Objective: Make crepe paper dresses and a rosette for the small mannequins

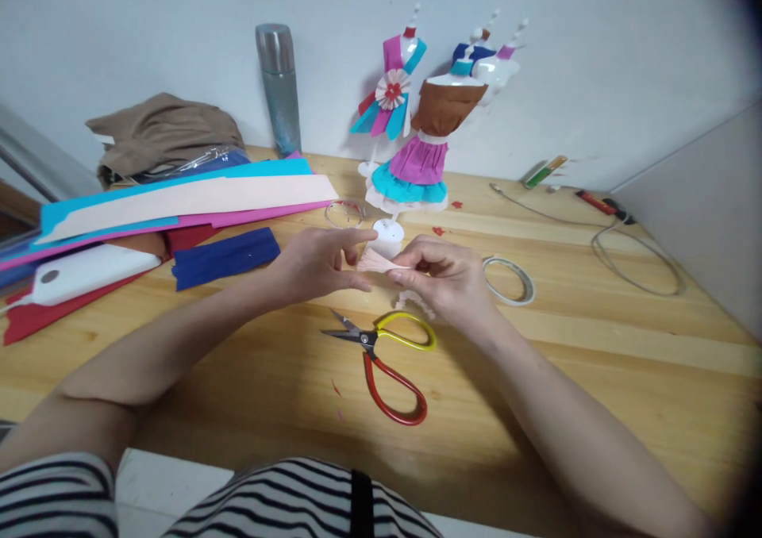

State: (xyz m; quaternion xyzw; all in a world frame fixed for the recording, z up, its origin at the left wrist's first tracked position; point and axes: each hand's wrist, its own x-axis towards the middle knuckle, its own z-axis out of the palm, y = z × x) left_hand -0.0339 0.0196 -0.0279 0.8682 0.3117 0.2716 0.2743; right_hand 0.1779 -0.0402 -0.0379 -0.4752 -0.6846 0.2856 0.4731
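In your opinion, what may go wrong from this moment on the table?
The scissors lie with blades open, nearer the wearer than the hands; a lowered left hand might get pricked.
The right hand pinches the pleated pale pink paper, while the left thumb and forefinger are apart, so the folds might fan out.
The brown-topped dressed figure stands just beyond; a bump could tip it.

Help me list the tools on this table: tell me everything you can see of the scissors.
The scissors lie on the wooden table, in front of the wearer. Two dark, metal-looking blades meet at a round silvery pivot and stand partly open, tips toward the left. A yellow handle loop, farther away, and a red handle loop, nearer, are spread apart; both look plastic-coated. Neither the left hand nor the right hand touches them.
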